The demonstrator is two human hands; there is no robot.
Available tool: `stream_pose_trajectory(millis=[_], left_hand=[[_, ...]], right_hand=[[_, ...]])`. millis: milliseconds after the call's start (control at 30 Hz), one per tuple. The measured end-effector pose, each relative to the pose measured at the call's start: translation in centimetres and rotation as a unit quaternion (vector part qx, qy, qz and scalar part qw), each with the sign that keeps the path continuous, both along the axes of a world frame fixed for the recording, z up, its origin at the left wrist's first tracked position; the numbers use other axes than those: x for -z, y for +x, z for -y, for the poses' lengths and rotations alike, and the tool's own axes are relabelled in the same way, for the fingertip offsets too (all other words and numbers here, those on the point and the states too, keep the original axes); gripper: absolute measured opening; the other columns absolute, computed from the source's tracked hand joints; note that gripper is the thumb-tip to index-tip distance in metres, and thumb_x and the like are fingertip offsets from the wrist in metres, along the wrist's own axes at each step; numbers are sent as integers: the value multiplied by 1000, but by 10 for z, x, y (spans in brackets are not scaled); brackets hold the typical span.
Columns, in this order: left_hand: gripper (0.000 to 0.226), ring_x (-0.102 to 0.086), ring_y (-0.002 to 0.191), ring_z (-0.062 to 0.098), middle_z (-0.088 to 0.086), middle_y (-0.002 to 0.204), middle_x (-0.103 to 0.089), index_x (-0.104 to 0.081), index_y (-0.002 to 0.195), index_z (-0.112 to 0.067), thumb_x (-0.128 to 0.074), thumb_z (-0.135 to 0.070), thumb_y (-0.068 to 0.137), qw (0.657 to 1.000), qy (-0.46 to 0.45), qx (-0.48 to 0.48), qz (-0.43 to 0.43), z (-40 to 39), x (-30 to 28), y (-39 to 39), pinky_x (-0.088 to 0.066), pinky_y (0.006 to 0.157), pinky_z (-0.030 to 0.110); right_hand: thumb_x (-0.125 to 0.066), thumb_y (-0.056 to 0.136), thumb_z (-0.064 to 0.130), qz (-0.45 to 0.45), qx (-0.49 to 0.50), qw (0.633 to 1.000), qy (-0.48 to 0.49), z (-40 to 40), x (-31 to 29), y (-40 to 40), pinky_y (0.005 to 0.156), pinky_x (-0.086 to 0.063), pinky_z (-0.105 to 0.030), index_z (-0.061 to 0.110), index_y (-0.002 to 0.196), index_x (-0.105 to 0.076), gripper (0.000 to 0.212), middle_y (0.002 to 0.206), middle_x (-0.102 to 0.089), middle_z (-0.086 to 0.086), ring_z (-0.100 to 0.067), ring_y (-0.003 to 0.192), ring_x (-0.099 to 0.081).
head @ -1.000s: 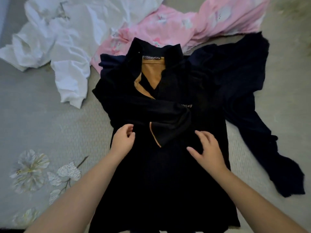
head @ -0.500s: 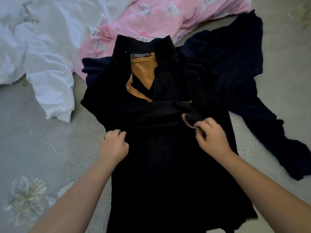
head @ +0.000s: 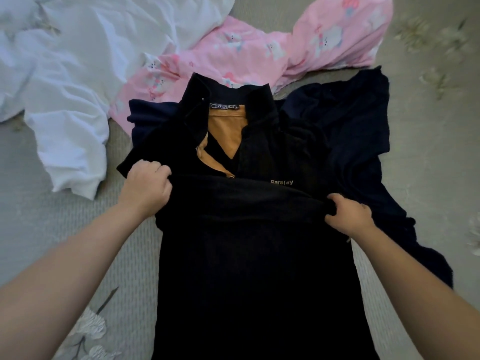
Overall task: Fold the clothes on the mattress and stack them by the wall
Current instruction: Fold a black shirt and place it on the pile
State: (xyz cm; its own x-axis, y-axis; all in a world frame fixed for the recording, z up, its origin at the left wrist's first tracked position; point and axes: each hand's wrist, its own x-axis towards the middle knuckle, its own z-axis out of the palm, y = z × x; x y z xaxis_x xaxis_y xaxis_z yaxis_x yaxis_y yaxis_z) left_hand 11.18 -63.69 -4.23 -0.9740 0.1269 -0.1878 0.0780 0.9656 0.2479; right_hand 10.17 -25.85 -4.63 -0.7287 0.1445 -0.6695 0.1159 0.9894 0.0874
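We reach both bare forearms forward and inward from the lower corners of the head view. Our left hand point(head: 146, 189) is curled into a fist, knuckles up, thumb tucked toward the middle, gripping a fold of the black shirt point(head: 254, 268). Our right hand point(head: 349, 216) sits a little lower and nearer us, fingers curled under and pinching the same fold's other end.

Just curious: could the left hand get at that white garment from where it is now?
Probably yes: the white garment lies uncovered just beyond the left hand, but that hand grips the black shirt and must let go first.
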Motion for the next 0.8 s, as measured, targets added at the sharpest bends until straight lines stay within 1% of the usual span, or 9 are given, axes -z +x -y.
stream_pose_trajectory(millis=[67,133,200,267,400,467,533,667,800], left_hand=[[29,-53,61,33,19,62,-53,-55,75,3,-34,-17,75,994,109,-24,20,13,-4,0,-31,59,33],[26,-47,61,28,12,61,-48,-47,80,-6,-29,-24,75,983,157,-74,54,28,-6,6,-24,57,32],[31,-46,61,29,14,61,-48,-47,83,-5,-27,-26,72,985,132,-97,54,43,-9,10,-25,58,33],[29,-49,64,34,15,61,-46,-42,81,-7,-25,-27,69,990,79,-111,45,56,-8,8,-26,58,34],[27,-53,86,42,30,88,-56,-47,87,3,-31,-14,74,984,-73,-162,23,67,1,-1,-36,71,41],[35,-46,100,42,33,106,-50,-51,106,8,-38,-1,75,975,-109,-194,-12,64,7,2,-32,85,45],[37,-50,98,46,34,105,-52,-53,107,9,-46,4,71,978,-93,-168,-84,52,12,17,-37,84,49],[33,-60,61,35,20,71,-59,-59,80,3,-66,-27,68,992,-35,20,-117,15,29,72,-50,53,39],[27,-57,49,32,17,58,-57,-66,72,6,-83,4,52,999,11,-35,-41,8,45,96,-47,41,33]], right_hand=[[-53,84,17,13,-104,993,46,0,-15,1,103,-28,-40,15,114,-53,30,112,-59,-5,-23,110,-52],[-64,71,1,-112,-223,968,36,-5,-23,7,80,-43,-40,4,89,-60,18,86,-62,-10,-30,84,-61],[-69,51,-16,-265,-238,933,-47,-4,-37,14,49,-42,-37,-4,68,-60,22,58,-54,-16,-34,50,-55],[-57,56,-13,-380,-224,894,-85,7,-49,19,44,-39,-35,-6,68,-63,15,55,-51,-18,-33,45,-51],[-44,77,3,-335,-217,917,7,41,-36,23,68,-47,-46,-1,113,-61,41,106,-59,-28,-43,87,-59],[-47,90,23,-138,-224,961,88,56,-21,22,101,-30,-52,9,146,-17,65,151,-15,-22,-39,135,-24],[-41,90,52,-36,-187,976,105,64,-6,19,112,-12,-50,17,147,6,81,154,13,-10,-29,143,5],[-37,92,52,-191,-116,974,-32,72,3,11,111,-12,-51,13,142,-30,64,152,-24,-9,-25,141,-15],[-45,94,28,-113,-101,988,28,65,-1,-18,108,-22,-49,15,134,-42,42,131,-51,-7,-26,128,-38]])
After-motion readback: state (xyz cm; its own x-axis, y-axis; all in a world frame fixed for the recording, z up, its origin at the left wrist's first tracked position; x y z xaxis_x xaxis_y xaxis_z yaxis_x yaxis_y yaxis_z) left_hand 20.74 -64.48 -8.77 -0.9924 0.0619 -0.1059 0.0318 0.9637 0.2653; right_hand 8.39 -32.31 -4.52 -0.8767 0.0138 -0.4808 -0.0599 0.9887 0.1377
